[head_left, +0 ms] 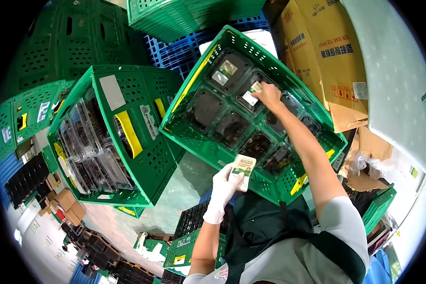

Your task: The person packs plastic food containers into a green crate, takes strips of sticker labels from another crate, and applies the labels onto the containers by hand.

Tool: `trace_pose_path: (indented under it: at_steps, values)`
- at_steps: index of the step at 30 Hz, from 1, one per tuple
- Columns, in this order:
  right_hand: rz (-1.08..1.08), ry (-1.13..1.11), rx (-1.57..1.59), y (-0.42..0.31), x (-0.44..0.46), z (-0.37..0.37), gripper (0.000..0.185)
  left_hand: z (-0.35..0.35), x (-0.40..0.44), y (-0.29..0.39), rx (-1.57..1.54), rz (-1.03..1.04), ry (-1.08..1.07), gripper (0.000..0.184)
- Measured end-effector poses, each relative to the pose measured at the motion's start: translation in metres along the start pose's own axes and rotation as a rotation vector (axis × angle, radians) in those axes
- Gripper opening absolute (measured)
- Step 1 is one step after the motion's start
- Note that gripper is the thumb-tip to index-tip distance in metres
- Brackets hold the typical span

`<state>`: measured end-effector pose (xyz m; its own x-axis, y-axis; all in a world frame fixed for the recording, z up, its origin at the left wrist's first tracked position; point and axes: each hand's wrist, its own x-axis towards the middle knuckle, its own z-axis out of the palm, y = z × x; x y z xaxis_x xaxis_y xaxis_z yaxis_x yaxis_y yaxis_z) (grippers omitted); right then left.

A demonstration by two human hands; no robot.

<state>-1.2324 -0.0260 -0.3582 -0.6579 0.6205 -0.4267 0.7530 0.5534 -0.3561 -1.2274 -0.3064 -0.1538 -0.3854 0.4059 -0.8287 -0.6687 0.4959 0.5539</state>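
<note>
In a white glove, my left hand (223, 185) grips a stack of printed labels (244, 164) in front of the near wall of a green crate (208, 146). My bare right hand (271, 96) reaches into that crate, its fingers closed at the edge of a green and white label (250, 98) over the lid of a clear plastic box. A neighbouring box (229, 84) carries a similar label on its lid. Several more clear boxes with dark contents, such as this one (232, 128), lie in rows in the crate without visible labels. My right fingertips are partly hidden.
To the left, a tilted green crate (146, 173) holds several clear boxes (85, 128) with dark contents. More green crates (194, 16) are stacked behind, near a blue pallet (173, 57). A brown cardboard carton (317, 52) stands close on the right, beside a pale panel (393, 71).
</note>
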Motion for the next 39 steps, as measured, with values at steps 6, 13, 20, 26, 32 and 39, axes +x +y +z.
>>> trace_pose_path:
  at_steps: [6,13,20,26,32,39]
  values:
    - [-0.139,0.231,-0.268,-0.007,-0.014,-0.018,0.051,0.020,0.005,0.006,0.090,0.114,0.061,0.024]
    - [-0.403,-0.597,0.718,-0.033,-0.174,-0.098,0.031,0.038,0.026,0.011,0.087,0.478,0.105,0.020]
    - [-0.121,-0.380,0.683,-0.020,-0.212,-0.098,0.021,0.051,0.023,0.011,0.232,0.270,0.225,0.024]
    - [0.109,0.034,0.565,0.049,-0.162,-0.054,0.027,0.046,0.017,0.008,0.261,-0.054,-0.077,0.023]
    - [0.116,0.106,0.296,0.119,-0.103,-0.007,0.042,0.024,0.021,-0.041,0.595,0.560,-0.180,0.017]
    - [0.201,0.040,-0.209,0.096,-0.101,-0.022,0.052,0.057,0.002,-0.013,0.279,0.076,-0.193,0.024]
